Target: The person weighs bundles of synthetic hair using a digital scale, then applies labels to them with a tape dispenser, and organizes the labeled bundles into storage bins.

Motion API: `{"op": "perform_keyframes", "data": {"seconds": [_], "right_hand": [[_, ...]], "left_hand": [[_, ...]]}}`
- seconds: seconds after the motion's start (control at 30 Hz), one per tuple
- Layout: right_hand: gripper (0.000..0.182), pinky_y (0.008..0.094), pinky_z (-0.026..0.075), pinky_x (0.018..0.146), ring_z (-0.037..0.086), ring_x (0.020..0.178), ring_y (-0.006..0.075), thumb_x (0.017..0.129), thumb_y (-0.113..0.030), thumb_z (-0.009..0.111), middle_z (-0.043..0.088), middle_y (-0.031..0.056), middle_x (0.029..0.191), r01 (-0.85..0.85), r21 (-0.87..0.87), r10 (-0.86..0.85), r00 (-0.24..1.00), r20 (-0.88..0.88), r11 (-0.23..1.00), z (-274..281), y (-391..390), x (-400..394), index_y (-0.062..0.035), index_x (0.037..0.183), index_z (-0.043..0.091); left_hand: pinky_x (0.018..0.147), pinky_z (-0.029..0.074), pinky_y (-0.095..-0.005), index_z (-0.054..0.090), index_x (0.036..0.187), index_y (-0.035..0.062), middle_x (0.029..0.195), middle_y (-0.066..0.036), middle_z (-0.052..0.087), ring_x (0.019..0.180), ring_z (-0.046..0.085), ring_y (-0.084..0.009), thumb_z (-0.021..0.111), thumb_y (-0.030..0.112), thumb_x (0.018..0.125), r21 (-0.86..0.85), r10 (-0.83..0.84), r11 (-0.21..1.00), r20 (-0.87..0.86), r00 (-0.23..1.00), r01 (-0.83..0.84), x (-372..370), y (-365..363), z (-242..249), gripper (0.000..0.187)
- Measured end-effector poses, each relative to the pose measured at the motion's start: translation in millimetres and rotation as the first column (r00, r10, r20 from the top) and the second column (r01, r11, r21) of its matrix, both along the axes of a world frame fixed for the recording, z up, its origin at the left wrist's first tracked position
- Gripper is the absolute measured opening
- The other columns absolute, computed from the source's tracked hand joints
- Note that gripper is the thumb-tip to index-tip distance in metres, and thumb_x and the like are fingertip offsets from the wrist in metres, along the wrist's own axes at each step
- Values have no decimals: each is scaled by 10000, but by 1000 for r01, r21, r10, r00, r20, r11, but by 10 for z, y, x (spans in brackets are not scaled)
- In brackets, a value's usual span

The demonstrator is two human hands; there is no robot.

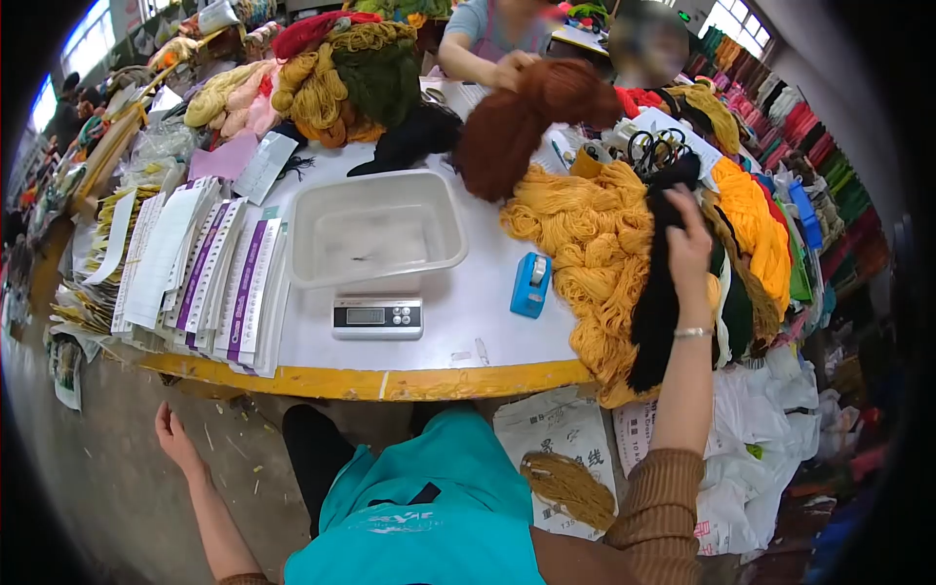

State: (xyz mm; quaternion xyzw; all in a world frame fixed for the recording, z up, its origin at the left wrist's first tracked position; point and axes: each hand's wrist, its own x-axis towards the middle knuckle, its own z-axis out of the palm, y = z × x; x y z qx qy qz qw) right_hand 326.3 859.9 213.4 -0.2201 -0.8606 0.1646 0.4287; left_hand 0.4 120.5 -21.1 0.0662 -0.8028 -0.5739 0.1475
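My right hand (688, 239) is at the black yarn (655, 302) on the right of the table, its fingers reaching up over the strands; whether they grip anything is hard to make out. Golden-yellow yarn (590, 263) lies in a thick heap just left of it. Low at the left, off the table's front edge, my left hand (175, 437) hangs with its fingers apart and nothing in it. Between the two hands, a white plastic tray (378, 226) rests on a digital scale (378, 318). A blue tape dispenser (530, 285) stands beside the golden yarn.
Stacked cards (205, 273) fill the table's left side. Mixed skeins (341, 78) are piled at the back. Across the table, a co-worker's hand (514, 70) touches reddish-brown yarn (531, 117). Scissors (658, 148) lie behind the golden heap. Plastic bags (756, 439) stand below right.
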Motion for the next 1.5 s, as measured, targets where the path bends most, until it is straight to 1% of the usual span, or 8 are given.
{"op": "perform_keyframes", "data": {"seconds": [0.1, 0.23, 0.33, 0.6, 0.67, 0.83, 1.13, 1.5], "right_hand": [[435, 392, 368, 1087, 502, 1244, 352, 826, -81, 523, 546, 198, 1330, 107, 118, -157, 780, 605, 987, -726, 710, -57, -60, 1255, 587], [382, 408, 447, 983, 571, 1117, 345, 840, -144, 568, 633, 171, 1167, 310, 136, -333, 781, 527, 941, -578, 457, -201, -35, 1203, 609], [367, 415, 448, 969, 572, 1092, 344, 827, -110, 589, 628, 178, 1142, 271, 246, -304, 947, 107, 931, -456, 27, -349, -25, 1184, 598], [814, 439, 489, 910, 550, 1183, 328, 749, -275, 744, 592, 185, 1243, 67, 392, -304, 753, 584, 918, -796, -52, -844, -73, 1438, 361], [816, 436, 514, 798, 648, 986, 338, 732, -183, 710, 661, 182, 1100, 168, 370, -405, 448, 797, 914, -673, -78, -989, -63, 1448, 338], [564, 485, 514, 680, 668, 736, 375, 757, -152, 579, 675, 188, 781, 116, 493, -454, 609, 650, 862, -336, 189, -1097, -149, 1311, 473], [446, 483, 508, 795, 645, 936, 388, 861, -260, 503, 673, 176, 1066, 282, 507, -422, 888, 185, 815, 929, 149, -1243, -225, 1305, 537], [372, 317, 453, 957, 593, 1092, 209, 955, -112, 487, 611, 132, 1240, 106, 327, -30, 972, -232, 939, 1887, 11, 149, 12, 1301, 542]], "left_hand": [[1010, 386, -309, 523, 1324, 25, 1307, -93, 541, 1202, 500, -185, 476, 120, 990, 26, -24, 999, -5, 1000, 24, 67, 104, 87, 351], [1012, 386, -310, 524, 1318, 20, 1301, -91, 544, 1203, 499, -183, 474, 109, 988, -7, -27, 1000, 7, 1000, 27, 168, 10, 140, 346], [1011, 387, -309, 524, 1314, 13, 1301, -88, 544, 1199, 502, -181, 473, 105, 987, -6, -20, 1000, 10, 1000, 20, 208, -123, 40, 344], [975, 397, -284, 531, 1298, 0, 1275, -81, 562, 1156, 521, -166, 471, 107, 987, -5, -24, 1000, 69, 997, 24, 171, 35, -89, 334], [965, 401, -279, 532, 1296, -1, 1268, -79, 566, 1147, 525, -164, 473, 110, 988, -8, -23, 1000, 64, 998, 23, 181, 73, -50, 333], [942, 418, -282, 547, 1285, 8, 1250, -79, 576, 1135, 530, -156, 487, 115, 984, 49, -62, 997, 41, 997, 60, 297, 92, 64, 325], [886, 452, -277, 594, 1227, 26, 1154, -62, 623, 1065, 574, -143, 501, 115, 980, 96, -70, 993, 41, 997, 66, 592, 13, 329, 279], [885, 457, -261, 614, 1198, 42, 1131, -26, 626, 1056, 579, -109, 501, 143, 991, 143, -31, 989, 51, 998, 23, 828, -445, 387, 257]]}}
